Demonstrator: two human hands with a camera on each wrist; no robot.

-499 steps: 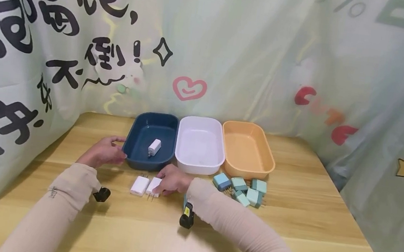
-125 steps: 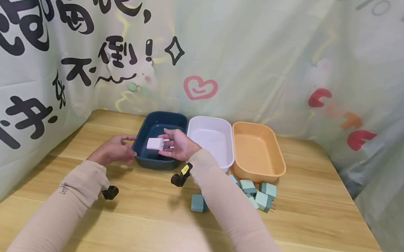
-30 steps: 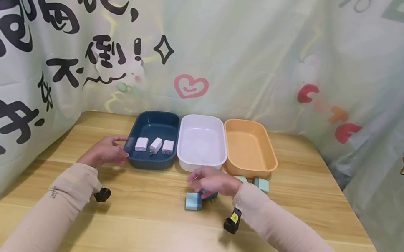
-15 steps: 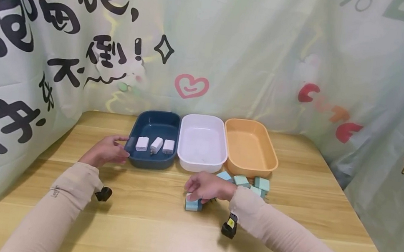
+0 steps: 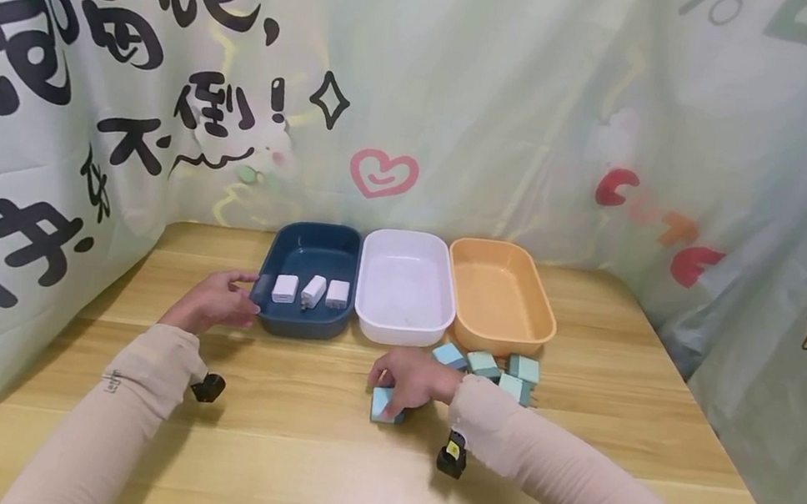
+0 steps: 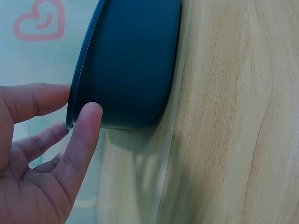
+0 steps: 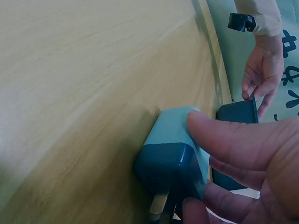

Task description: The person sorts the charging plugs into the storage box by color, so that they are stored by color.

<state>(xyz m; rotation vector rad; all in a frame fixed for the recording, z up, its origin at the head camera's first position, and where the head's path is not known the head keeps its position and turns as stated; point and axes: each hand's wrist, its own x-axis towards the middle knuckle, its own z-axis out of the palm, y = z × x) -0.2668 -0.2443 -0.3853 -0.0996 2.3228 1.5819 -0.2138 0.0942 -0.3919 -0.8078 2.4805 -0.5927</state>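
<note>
My right hand (image 5: 409,379) pinches a light-blue and dark-blue wall charger (image 5: 384,406) on the table in front of the white bin. In the right wrist view the thumb lies on the light half of that charger (image 7: 170,126), fingers on its far side, metal prongs pointing toward the camera. My left hand (image 5: 219,301) is at the left side of the dark blue bin (image 5: 299,327), fingers mostly straight. In the left wrist view its fingertips touch the rim of the bin (image 6: 135,60) and the thumb is against the outer wall. Three white chargers (image 5: 314,291) lie in this bin.
A white bin (image 5: 403,334) and an orange bin (image 5: 498,341) stand in a row right of the blue one. Several blue and green chargers (image 5: 484,364) lie before the orange bin, close to my right forearm. A printed curtain (image 5: 481,110) hangs behind the table.
White chargers that lay on the table are now in the blue bin, the last carried by my right hand. That hand has since come down onto the blue charger. My left hand stays at the bin.
</note>
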